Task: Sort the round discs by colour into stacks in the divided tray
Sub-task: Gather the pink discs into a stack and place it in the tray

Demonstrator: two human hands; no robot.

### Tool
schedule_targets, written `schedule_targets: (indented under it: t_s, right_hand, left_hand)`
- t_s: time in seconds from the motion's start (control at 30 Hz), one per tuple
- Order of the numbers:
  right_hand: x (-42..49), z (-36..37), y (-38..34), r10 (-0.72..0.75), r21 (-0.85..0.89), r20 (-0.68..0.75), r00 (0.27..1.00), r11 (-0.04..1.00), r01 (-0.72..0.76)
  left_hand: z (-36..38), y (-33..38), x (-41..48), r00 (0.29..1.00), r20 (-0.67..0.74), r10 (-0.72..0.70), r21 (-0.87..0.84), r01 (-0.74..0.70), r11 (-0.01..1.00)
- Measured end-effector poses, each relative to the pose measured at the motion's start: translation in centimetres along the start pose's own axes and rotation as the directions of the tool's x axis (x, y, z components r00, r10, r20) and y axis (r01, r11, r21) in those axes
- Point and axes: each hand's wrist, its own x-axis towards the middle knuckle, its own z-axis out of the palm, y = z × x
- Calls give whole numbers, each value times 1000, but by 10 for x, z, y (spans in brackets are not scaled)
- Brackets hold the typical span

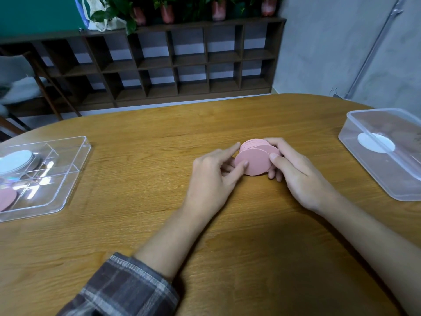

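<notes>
A bunch of several pink discs (256, 159) stands on edge at the middle of the wooden table, tilted toward me. My left hand (213, 179) pinches it from the left with thumb and forefinger. On its right side my right hand (293, 172) wraps the same bunch. The clear divided tray (68, 188) lies at the left; a stack of white discs (16, 159) fills its far left compartment and a pink disc (6, 197) lies in its near left one. The tray's left part is cut off by the frame edge.
A translucent plastic box (364, 160) at the right edge of the table holds a white disc (376, 142) and some brownish discs. The table's curved far edge (205, 102) runs in front of a dark wooden shelf unit. A chair stands at far left.
</notes>
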Motion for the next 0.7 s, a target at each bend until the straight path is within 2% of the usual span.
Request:
schedule_targets:
  t_s: [0.1, 0.23, 0.37, 0.5, 0.7]
  right_hand:
    - [1, 1, -1, 2, -9, -9, 1000, 1000, -2]
    - [-1, 3, -1, 13, -24, 5, 1000, 1000, -13]
    - [-4, 5, -6, 68, -48, 58, 996, 997, -65]
    - [-7, 4, -10, 107, -147, 132, 985, 985, -88]
    - [-5, 6, -15, 107, -238, 179, 978, 969, -62]
  left_hand:
    - [0, 1, 0, 998, -5, -60, -47, 60, 997]
    - [-1, 3, 1, 985, 105, -138, -37, 142, 989]
    - [-1, 1, 1, 993, 80, -88, 47, 85, 995]
    - [5, 3, 0, 997, 67, -26, 131, 18, 991]
    - [16, 6, -2, 995, 91, -52, 176, 35, 984]
